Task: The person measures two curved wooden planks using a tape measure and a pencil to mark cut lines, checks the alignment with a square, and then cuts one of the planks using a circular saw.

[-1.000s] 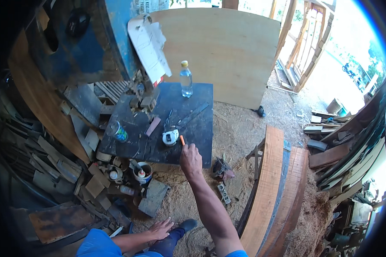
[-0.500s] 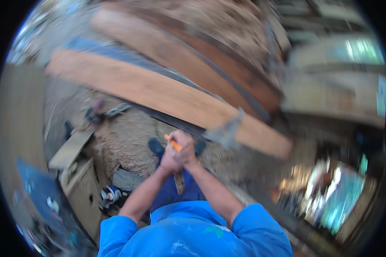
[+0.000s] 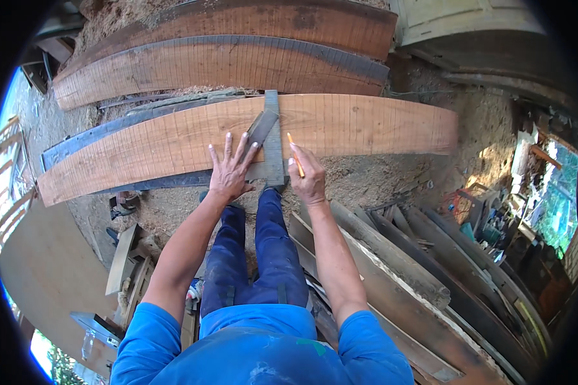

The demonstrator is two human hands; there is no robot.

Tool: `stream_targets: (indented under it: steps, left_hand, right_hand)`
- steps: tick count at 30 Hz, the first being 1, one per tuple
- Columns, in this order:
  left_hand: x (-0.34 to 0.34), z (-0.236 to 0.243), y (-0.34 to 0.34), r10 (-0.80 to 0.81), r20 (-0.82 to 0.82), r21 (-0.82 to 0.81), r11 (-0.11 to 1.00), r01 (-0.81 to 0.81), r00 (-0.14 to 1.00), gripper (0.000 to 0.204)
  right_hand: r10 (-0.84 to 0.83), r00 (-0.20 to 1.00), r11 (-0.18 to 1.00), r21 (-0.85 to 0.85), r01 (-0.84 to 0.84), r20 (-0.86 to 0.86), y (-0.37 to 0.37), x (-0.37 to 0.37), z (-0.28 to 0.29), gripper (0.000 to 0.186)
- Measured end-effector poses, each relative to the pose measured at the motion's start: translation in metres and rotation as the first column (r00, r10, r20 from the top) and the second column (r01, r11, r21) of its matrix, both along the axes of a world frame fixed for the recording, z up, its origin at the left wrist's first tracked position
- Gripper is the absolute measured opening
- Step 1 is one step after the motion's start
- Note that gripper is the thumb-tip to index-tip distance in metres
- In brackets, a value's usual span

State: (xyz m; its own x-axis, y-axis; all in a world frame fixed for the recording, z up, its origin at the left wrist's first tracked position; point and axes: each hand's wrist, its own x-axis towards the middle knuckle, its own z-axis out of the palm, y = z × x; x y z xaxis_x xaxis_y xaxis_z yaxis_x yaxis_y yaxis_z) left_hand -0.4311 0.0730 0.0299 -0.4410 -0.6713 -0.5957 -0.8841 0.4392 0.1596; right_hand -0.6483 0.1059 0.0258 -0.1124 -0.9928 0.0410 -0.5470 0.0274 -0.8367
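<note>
Fingers splayed wide on the left hand (image 3: 230,178), over the near edge of the plank (image 3: 366,125); right hand (image 3: 309,181) pinching a pencil (image 3: 293,146) just beside the grey strip (image 3: 273,147) lying across it.

1. No words, numbers or signs can be read.
2. On the blue shirt (image 3: 237,356), at the chest toward the right, sits a small green mark (image 3: 315,347); it is seen too steeply to tell whether it is a logo or lettering.
3. Also on the shirt, nearest the viewer, is a pale patch (image 3: 263,373); print or smudge, I cannot tell.
4. At the near left, a small red-and-white container (image 3: 194,292) is partly hidden; any label is illegible.
5. The orange pencil (image 3: 295,154) in the right hand (image 3: 309,179) is too small for lettering to show.
</note>
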Motion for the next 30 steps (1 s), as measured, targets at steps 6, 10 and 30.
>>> stream_targets:
  steps: [6, 10, 30]
  left_hand:
    - [-0.001, -0.010, -0.001, 0.028, -0.014, -0.082, 0.996, -0.029, 1.000, 0.117]
    - [0.000, -0.012, -0.002, 0.044, -0.012, -0.054, 0.998, -0.044, 0.999, 0.114]
    - [-0.010, -0.018, 0.004, 0.034, -0.053, -0.125, 0.991, -0.041, 0.998, 0.116]
  right_hand:
    - [0.086, 0.996, 0.996, -0.018, -0.086, -0.023, -0.011, -0.002, -0.024, 0.040]
    - [0.123, 0.992, 0.992, -0.017, -0.124, -0.032, -0.009, 0.002, -0.029, 0.040]
    - [-0.031, 0.999, 0.999, -0.020, 0.030, -0.011, -0.072, 0.009, -0.030, 0.033]
